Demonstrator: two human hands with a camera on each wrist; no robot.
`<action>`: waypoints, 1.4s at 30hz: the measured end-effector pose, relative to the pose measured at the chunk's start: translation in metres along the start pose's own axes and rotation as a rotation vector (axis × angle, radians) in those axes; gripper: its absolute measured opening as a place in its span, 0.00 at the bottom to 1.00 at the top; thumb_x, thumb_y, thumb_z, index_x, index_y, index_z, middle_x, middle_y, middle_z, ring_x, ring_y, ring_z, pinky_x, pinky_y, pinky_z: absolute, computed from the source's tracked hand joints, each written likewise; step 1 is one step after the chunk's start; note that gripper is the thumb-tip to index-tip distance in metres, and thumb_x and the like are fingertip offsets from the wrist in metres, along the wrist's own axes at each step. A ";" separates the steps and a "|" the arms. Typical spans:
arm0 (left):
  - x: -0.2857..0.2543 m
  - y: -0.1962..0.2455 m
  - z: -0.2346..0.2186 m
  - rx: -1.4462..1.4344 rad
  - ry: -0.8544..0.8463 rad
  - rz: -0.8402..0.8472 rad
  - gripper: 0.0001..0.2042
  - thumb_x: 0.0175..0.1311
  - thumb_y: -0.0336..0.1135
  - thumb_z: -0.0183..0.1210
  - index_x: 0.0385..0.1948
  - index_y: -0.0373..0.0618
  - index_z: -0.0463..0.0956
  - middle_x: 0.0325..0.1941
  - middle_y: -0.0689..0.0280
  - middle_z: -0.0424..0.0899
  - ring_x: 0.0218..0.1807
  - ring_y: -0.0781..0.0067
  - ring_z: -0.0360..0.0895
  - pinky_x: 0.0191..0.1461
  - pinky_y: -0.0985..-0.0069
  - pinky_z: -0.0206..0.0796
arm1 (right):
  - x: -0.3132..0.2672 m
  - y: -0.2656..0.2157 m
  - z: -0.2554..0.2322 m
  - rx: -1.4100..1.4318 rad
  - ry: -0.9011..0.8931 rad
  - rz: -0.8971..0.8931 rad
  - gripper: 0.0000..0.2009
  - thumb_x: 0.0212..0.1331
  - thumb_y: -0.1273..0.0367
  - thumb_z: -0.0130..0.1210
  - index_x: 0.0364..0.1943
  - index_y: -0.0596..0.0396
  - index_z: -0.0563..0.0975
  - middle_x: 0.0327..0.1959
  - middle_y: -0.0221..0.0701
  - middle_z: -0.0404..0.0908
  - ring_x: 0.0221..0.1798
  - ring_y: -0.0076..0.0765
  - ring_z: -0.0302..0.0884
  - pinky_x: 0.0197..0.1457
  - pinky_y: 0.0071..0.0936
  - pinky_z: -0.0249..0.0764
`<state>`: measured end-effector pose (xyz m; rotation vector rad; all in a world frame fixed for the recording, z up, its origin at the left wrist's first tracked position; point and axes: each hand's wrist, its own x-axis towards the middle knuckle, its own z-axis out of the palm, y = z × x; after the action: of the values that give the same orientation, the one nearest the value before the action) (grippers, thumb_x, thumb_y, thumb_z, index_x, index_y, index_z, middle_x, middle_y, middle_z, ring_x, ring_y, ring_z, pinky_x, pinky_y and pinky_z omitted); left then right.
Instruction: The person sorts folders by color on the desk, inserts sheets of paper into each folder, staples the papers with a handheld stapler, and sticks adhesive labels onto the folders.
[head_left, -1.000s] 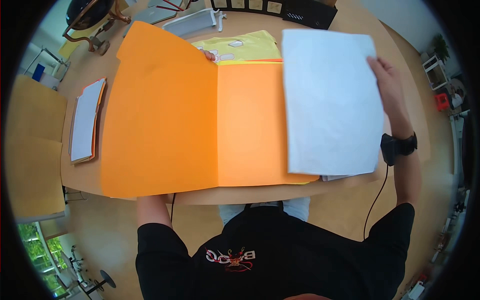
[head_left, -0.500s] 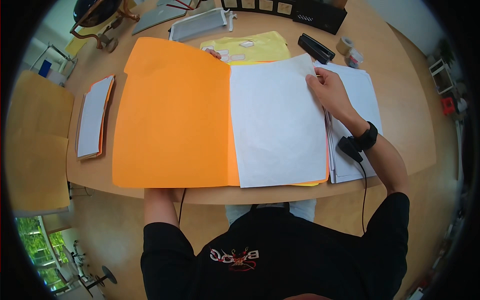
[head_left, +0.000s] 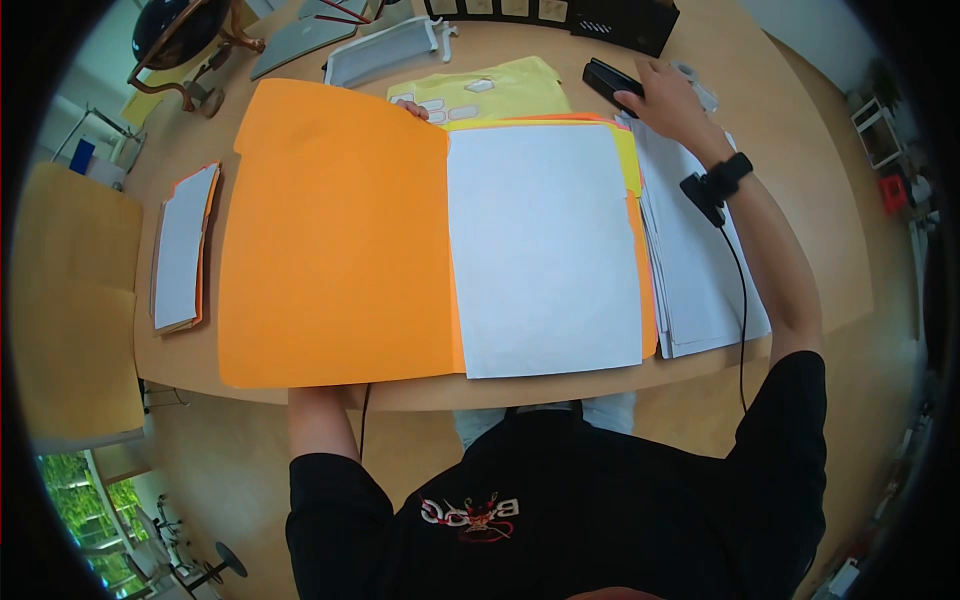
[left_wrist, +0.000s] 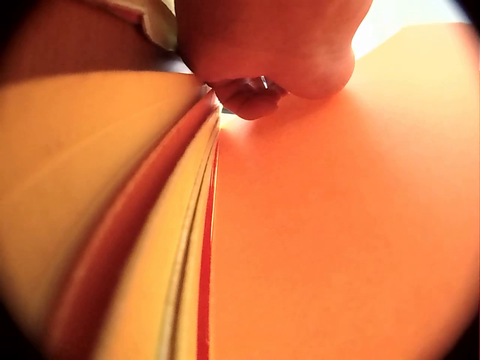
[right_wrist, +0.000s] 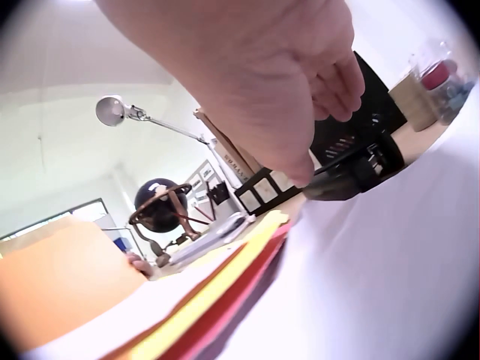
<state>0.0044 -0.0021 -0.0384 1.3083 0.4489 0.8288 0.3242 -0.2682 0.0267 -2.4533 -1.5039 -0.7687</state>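
An orange file folder [head_left: 340, 240] lies spread on the table, its left cover raised. Behind that cover is my left hand [head_left: 411, 109], mostly hidden in the head view. Its curled fingers hold the folder by the fold in the left wrist view [left_wrist: 270, 49]. A white sheet [head_left: 545, 250] lies on the folder's right side, over several yellow and orange folders. My right hand [head_left: 675, 100] is over a black stapler [head_left: 604, 82] at the back right. In the right wrist view the thumb tip is right at the stapler [right_wrist: 360, 172], the fingers loosely extended beyond it.
A stack of white papers [head_left: 705, 240] lies right of the folder. Behind it are a yellow pouch [head_left: 500, 90], a grey tray [head_left: 385, 55] and a black organizer [head_left: 620, 25]. Far left lie more papers [head_left: 187, 245] and a globe [head_left: 175, 35]. Cables hang from both wrists.
The right hand has brought the white sheet leftward onto the open folder and let go of it. It has then moved up to the stapler. The left hand has stayed at the cover.
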 end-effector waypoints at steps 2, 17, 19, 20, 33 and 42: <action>0.001 -0.003 0.009 0.015 0.021 0.022 0.05 0.73 0.31 0.47 0.37 0.40 0.68 0.37 0.66 0.71 0.38 0.69 0.69 0.48 0.80 0.64 | 0.016 -0.006 -0.003 -0.029 -0.253 0.064 0.25 0.61 0.51 0.59 0.48 0.60 0.77 0.48 0.45 0.82 0.52 0.51 0.80 0.51 0.46 0.77; 0.027 -0.010 0.041 0.073 0.118 0.067 0.05 0.73 0.30 0.46 0.37 0.40 0.68 0.36 0.67 0.69 0.39 0.70 0.68 0.49 0.80 0.63 | 0.057 -0.173 -0.014 1.406 -0.429 0.091 0.31 0.65 0.51 0.60 0.59 0.66 0.70 0.51 0.38 0.78 0.53 0.29 0.75 0.59 0.25 0.70; 0.027 -0.009 0.041 0.030 0.105 0.059 0.04 0.72 0.29 0.46 0.36 0.40 0.68 0.36 0.67 0.69 0.38 0.71 0.68 0.48 0.81 0.61 | 0.051 -0.187 -0.021 1.332 -0.437 0.068 0.30 0.64 0.52 0.61 0.57 0.65 0.71 0.50 0.38 0.79 0.51 0.32 0.76 0.55 0.29 0.71; 0.027 -0.009 0.042 0.006 0.098 0.055 0.04 0.72 0.29 0.46 0.36 0.40 0.68 0.36 0.68 0.69 0.38 0.72 0.67 0.47 0.82 0.61 | 0.050 -0.186 -0.027 1.228 -0.407 0.064 0.30 0.63 0.52 0.62 0.56 0.64 0.72 0.48 0.38 0.79 0.49 0.33 0.77 0.54 0.30 0.71; 0.028 -0.016 0.044 -0.160 0.149 -0.006 0.04 0.70 0.25 0.44 0.33 0.40 0.66 0.35 0.69 0.69 0.37 0.77 0.66 0.42 0.86 0.56 | 0.021 0.015 0.014 0.178 -0.344 0.325 0.29 0.56 0.52 0.63 0.56 0.59 0.77 0.48 0.44 0.84 0.51 0.47 0.82 0.55 0.38 0.75; 0.031 -0.019 0.038 -0.212 0.077 -0.012 0.06 0.71 0.27 0.45 0.42 0.36 0.70 0.34 0.69 0.69 0.37 0.76 0.67 0.44 0.85 0.60 | 0.011 0.009 0.014 0.162 -0.373 0.322 0.32 0.55 0.50 0.64 0.58 0.59 0.76 0.52 0.46 0.83 0.52 0.48 0.82 0.55 0.39 0.76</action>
<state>0.0563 -0.0048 -0.0431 1.0800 0.4171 0.8945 0.3408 -0.2582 0.0210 -2.7146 -1.1622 -0.1307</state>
